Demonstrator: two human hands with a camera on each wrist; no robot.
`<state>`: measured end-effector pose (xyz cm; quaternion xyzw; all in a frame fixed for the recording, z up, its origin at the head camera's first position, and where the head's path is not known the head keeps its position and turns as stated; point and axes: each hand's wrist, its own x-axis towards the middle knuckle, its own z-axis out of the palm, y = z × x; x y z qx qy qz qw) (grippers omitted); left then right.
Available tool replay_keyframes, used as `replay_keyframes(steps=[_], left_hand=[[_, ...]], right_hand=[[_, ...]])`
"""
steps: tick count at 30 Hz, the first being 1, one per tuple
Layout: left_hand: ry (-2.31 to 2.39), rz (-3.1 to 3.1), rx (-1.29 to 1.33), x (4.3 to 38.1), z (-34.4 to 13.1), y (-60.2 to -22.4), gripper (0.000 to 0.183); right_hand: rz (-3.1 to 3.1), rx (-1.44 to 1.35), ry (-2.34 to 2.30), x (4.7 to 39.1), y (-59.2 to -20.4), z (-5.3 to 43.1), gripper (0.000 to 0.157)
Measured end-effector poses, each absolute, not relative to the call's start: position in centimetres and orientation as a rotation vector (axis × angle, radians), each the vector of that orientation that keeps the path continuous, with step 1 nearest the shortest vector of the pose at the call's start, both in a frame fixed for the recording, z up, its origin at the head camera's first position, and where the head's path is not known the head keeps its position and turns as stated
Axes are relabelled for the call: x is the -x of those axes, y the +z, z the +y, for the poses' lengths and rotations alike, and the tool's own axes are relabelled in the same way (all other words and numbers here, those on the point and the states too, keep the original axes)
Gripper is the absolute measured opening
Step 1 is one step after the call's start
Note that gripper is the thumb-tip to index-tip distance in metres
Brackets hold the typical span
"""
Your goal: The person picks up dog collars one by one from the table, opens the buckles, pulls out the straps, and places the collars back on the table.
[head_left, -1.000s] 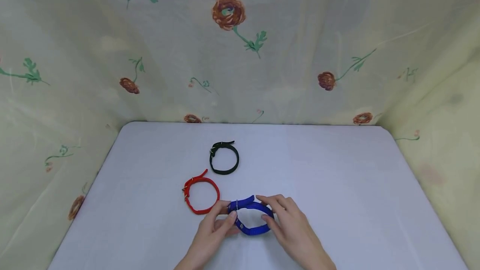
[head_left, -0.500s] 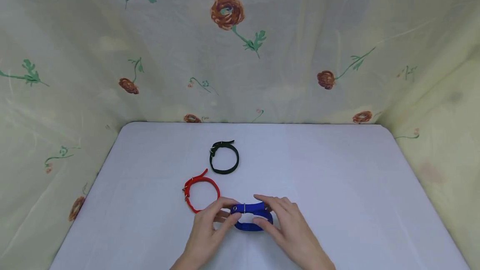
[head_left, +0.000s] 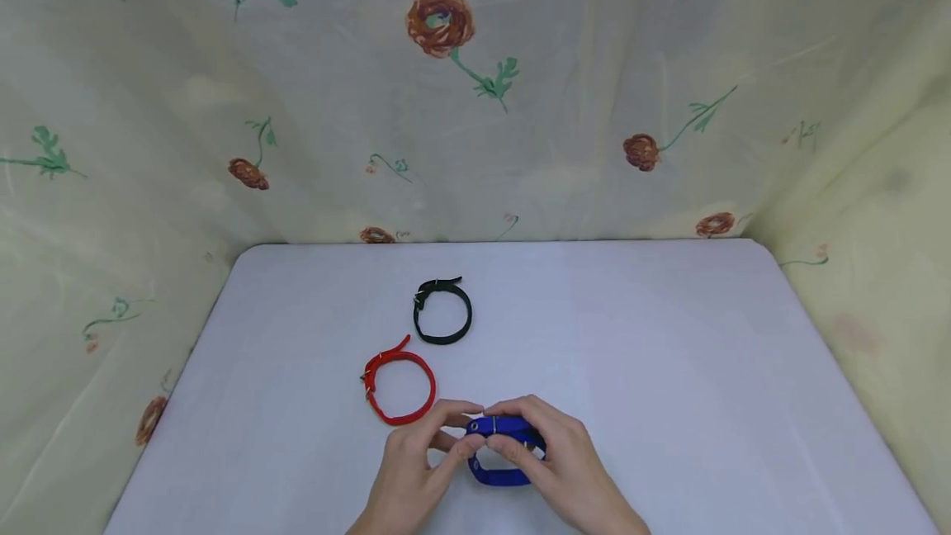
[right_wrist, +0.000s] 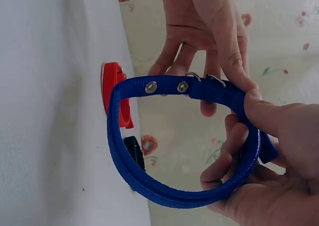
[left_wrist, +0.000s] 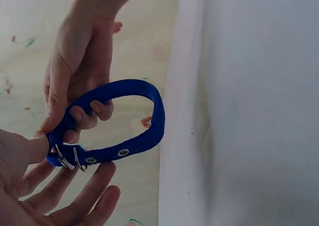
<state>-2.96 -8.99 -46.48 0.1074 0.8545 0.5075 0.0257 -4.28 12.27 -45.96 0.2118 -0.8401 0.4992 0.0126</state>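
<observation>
Toward six o'clock over the tabletop (head_left: 669, 353) is one blue collar (head_left: 502, 477), looped, with metal eyelets (right_wrist: 151, 87), left hand (head_left: 416, 461) and right hand (head_left: 565, 456) each with grip clamped on it; red collar (head_left: 370, 378) lying at its ten o'clock, dark collar (head_left: 423, 295) at its eleven, farther off.

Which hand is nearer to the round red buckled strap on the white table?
Left. In the head view, the left hand is below and right of the red strap; the right hand is farther right, at the right side of the blue buckled strap.
</observation>
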Motion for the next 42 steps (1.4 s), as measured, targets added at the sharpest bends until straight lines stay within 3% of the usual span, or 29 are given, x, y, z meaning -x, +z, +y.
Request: replay_keyframes(steps=[17,24,34,42], left_hand=[[1.694,2.692,-0.354,3.4,-8.6,-46.2,0.016],[1.787,2.466,-0.219,3.2,-9.0,-46.0,0.021],[1.657,2.494,-0.341,3.0,-8.9,-45.7,0.032],[1.616,2.595,-0.388,3.3,-8.5,-46.1,0.021]], right_hand=[[-2.561,-0.516,1.653,4.4,-45.1,12.4,0.017],[-2.542,-0.528,1.682,4.6,-45.1,12.8,0.018],[-2.560,-0.542,1.646,4.4,-44.8,13.0,0.017],[-2.603,-0.544,1.620,4.1,-44.5,12.4,0.016]])
